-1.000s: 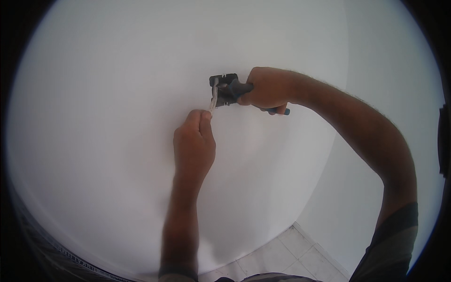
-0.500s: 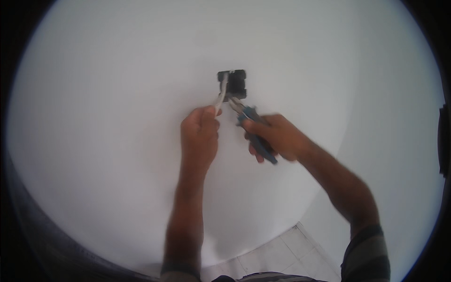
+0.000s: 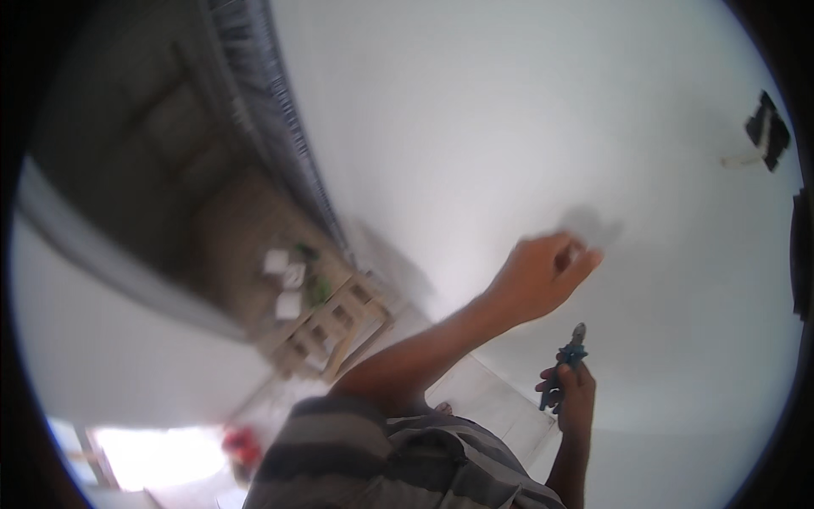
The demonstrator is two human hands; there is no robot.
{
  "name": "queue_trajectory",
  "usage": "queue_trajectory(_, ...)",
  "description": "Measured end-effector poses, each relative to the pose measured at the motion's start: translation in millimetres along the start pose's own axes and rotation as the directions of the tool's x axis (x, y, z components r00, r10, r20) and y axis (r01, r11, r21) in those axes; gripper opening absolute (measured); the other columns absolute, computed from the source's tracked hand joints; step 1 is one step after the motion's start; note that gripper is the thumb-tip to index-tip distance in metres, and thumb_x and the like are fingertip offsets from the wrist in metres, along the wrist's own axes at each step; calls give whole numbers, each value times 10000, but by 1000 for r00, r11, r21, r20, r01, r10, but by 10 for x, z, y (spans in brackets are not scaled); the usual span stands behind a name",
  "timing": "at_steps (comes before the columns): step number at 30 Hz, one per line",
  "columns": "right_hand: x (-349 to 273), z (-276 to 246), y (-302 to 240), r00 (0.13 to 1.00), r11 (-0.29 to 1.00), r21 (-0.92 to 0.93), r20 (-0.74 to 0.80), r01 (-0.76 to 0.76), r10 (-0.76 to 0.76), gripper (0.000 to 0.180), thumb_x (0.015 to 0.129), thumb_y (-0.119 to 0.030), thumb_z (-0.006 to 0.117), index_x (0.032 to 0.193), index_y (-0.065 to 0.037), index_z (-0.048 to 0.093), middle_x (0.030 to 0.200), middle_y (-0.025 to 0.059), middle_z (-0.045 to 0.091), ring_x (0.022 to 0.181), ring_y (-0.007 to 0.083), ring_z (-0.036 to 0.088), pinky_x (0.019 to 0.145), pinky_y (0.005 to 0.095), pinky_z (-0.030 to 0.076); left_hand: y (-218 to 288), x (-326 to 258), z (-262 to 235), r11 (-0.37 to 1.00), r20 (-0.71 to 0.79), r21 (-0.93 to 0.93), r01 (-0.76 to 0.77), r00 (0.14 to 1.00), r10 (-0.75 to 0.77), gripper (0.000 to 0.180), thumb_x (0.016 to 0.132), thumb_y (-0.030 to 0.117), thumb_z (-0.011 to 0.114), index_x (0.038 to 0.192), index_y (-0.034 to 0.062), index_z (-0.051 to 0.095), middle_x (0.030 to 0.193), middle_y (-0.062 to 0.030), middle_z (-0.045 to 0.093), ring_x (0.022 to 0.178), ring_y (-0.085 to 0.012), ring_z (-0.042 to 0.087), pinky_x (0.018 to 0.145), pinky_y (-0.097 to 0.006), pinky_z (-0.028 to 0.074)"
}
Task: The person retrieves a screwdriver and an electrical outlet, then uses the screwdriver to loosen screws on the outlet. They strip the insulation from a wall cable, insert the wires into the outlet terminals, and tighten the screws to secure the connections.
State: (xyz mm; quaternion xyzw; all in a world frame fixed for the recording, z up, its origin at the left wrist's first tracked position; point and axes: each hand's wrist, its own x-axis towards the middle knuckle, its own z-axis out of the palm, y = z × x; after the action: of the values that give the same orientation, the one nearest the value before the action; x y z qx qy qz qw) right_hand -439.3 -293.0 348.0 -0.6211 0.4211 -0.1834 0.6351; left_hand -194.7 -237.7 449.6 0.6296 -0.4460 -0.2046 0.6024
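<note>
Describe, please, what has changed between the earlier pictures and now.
The left hand has let go of the white cable; both hands have moved down and left, away from the black wall box, and the view has swung left. The right hand still holds the pliers; the cable still protrudes.

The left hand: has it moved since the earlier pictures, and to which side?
Yes. Judged against the black wall box, the left hand has moved away, farther left and lower in view.

The right hand (image 3: 578,394) grips teal pliers (image 3: 570,355), tip upward. Above the pliers, the left hand (image 3: 547,276) curls before a white wall (image 3: 424,127). To the pliers' upper right, cable (image 3: 740,160) leaves a black box (image 3: 775,144); to their left, a wooden tabletop (image 3: 246,212) bears blurred white pieces (image 3: 288,305).
</note>
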Motion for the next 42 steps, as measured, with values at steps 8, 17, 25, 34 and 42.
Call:
queue_trajectory(8, 595, 401, -1, 799, 916, -243, 589, 320, -123, 299, 961, -181, 691, 1183, 11, 630, 917, 130, 716, 741, 218, 729, 677, 346, 562, -961, -1139, 239, 652, 162, -203, 731, 682, -714, 768, 907, 631, 720, 1325, -10, 664, 1074, -189, 758, 1016, -261, 735, 893, -361, 574)
queue_trajectory(17, 998, 1342, 425, 550, 887, -260, 835, 382, 8, 521, 945, -286, 767, 1340, 16, 609, 1073, 176, 751, 959, 267, 763, 793, 391, 588, -2003, -1901, -278, 637, -312, -427, 642, 557, -770, 472, 944, 387, 773, 1222, 10, 708, 1039, -85, 737, 958, -160, 708, 832, -347, 606)
queue_trajectory(25, 1669, 987, 1405, 744, 606, -685, 631, 404, 218, 449, 939, -350, 736, 1198, 15, 702, 1124, 228, 750, 966, 351, 764, 853, 435, 610, -2959, -2457, -2361, 643, -733, -314, 698, 253, -632, 484, 882, 388, 812, 1168, 4, 734, 941, -122, 748, 836, -198, 735, 739, -368, 599)
queue_trajectory(34, 1483, -267, 2723, 671, 515, -762, 145, -393, 727, 404, 979, -350, 697, 1271, -71, 683, 1023, 136, 753, 813, 275, 761, 658, 429, 603, -4362, -2726, -4586, 418, -861, -173, 892, 69, -505, 553, 826, 525, 788, 1003, 2, 772, 955, -212, 771, 930, -364, 761, 824, -478, 584)
queue_trajectory(42, 1217, 947, 1823, 627, 564, -549, 91, -616, 774, 440, 1033, -312, 658, 1377, -41, 604, 1095, 143, 722, 869, 266, 728, 730, 433, 599, -5019, -2491, -5091, 178, -847, -150, 972, -33, -531, 634, 837, 546, 743, 1227, 48, 692, 1166, -231, 730, 1099, -398, 713, 948, -498, 565)
